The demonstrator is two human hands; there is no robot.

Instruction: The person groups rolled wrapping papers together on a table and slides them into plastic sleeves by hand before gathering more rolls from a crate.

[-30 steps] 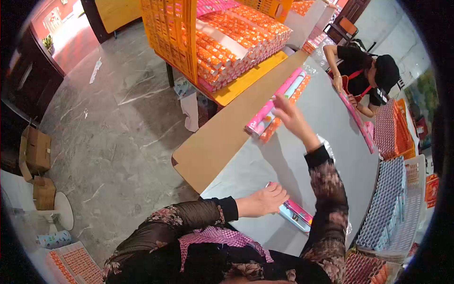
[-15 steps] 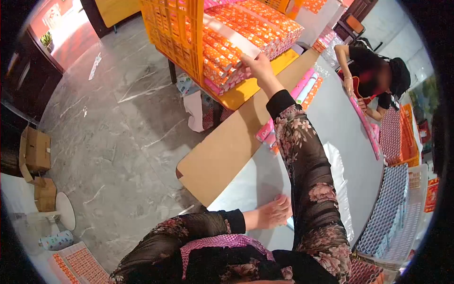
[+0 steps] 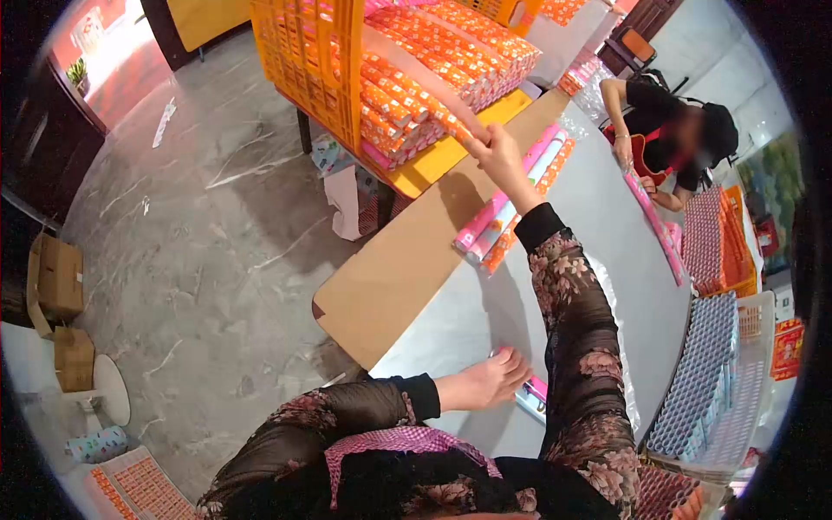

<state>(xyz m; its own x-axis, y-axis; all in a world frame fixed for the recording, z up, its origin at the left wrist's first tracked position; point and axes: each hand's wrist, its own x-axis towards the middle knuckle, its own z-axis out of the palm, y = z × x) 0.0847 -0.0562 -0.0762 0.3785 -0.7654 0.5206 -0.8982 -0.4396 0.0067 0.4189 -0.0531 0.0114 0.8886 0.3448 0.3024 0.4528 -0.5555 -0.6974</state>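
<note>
My right hand (image 3: 503,160) grips the near end of an orange patterned roll (image 3: 446,117), which sticks out from the stack of orange rolls (image 3: 442,56) in the yellow crate. Near the table's front edge, my left hand (image 3: 490,381) is closed round the end of a pink roll (image 3: 536,386); a light blue roll (image 3: 530,405) lies beside it, partly hidden by my right sleeve. Beyond, a pink roll (image 3: 485,217), a light blue one and an orange one (image 3: 506,247) lie side by side on the grey table (image 3: 598,204).
Across the table a person in a black cap (image 3: 685,139) handles a long pink roll (image 3: 654,225). The yellow crate (image 3: 316,78) stands at the brown board's (image 3: 381,290) far side. Baskets of blue rolls (image 3: 698,373) stand at the right, cardboard boxes (image 3: 59,277) at the left.
My right hand has moved from above the three rolls to the stack, taken hold of an orange roll and drawn it partly out towards me. My left hand has stayed near the front edge.
</note>
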